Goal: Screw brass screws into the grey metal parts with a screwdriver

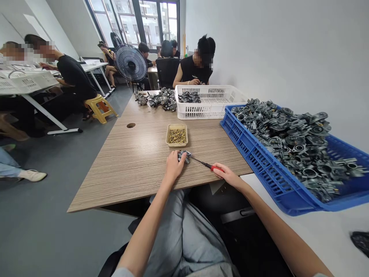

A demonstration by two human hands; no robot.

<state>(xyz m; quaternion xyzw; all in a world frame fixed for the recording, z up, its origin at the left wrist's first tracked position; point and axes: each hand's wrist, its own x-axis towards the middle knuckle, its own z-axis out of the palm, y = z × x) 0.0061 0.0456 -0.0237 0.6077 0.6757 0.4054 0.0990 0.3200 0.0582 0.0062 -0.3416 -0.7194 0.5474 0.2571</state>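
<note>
- The left hand [174,167] curls its fingers over a small die-cast metal part [184,156], pinning it steady on the wood-grain table [127,169].
- The right hand [226,176] pinches a red-handled screwdriver [215,167], its shaft reaching to the part.
- A small tray [177,141] of brass screws [177,136] sits just ahead, within easy reach.
- A blue plastic crate [248,161] heaped with grey castings [288,130] stands to the right, off the work area.
- Farther on, a co-worker [196,65] sits behind a white basket [207,111].
</note>
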